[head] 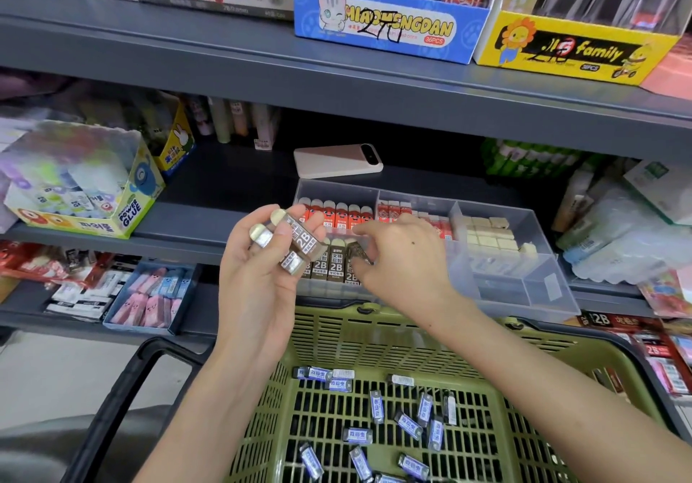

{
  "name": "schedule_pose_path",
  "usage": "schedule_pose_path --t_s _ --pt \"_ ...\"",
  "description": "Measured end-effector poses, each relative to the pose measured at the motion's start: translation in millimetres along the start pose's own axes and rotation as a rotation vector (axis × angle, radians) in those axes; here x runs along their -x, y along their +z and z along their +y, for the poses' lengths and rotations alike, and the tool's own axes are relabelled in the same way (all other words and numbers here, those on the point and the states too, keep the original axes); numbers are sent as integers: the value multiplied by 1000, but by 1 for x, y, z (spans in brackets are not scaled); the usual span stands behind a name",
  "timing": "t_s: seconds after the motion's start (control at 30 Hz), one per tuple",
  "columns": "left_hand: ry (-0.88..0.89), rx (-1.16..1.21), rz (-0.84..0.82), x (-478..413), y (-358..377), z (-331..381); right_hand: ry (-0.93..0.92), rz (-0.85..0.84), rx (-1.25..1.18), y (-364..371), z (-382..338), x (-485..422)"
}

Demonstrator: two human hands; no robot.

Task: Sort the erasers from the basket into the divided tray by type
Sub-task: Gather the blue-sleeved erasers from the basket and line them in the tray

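Now placing: my right grip [400,258] pinches one 2B eraser [360,252], left grip [258,258] clasps spares [303,243]; next, stand it in the row [329,267] beneath.

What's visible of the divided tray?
The divided tray is clear plastic, sitting on a grey shelf behind the green basket. Back compartments hold red-sleeved erasers and red-and-white ones; the right holds plain cream blocks; front left holds dark 2B erasers, where the right hand pinches one.
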State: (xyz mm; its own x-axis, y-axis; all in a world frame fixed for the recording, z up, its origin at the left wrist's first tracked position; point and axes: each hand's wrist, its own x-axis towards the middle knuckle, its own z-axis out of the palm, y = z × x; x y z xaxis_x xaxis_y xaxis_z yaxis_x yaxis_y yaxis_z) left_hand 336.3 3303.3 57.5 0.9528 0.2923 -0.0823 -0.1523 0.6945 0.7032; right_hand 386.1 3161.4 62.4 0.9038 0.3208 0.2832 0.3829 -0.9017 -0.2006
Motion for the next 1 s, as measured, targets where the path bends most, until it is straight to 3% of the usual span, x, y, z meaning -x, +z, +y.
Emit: schedule_pose_path --t_s 0.13,0.4,0.67,0.8,0.9,1.0 --pt "-6 14 3 -1 -1 0 170 28 -137 -2 -2 -1" --pt "-4 18 3 -2 -2 0 2 -35 15 5 -1 4" --pt "-19 3 -15 -2 -1 -2 -23 -119 -91 5 4 2" --pt "-15 -15 -30 -2 -2 -4 -50 -35 -99 -3 2 6" --pt "-2 -62 -58 -2 -2 -5 -64 134 -296 -19 -5 10" --pt "12 -117 -92 0 -1 -7 -130 103 -504 -32 -19 15"
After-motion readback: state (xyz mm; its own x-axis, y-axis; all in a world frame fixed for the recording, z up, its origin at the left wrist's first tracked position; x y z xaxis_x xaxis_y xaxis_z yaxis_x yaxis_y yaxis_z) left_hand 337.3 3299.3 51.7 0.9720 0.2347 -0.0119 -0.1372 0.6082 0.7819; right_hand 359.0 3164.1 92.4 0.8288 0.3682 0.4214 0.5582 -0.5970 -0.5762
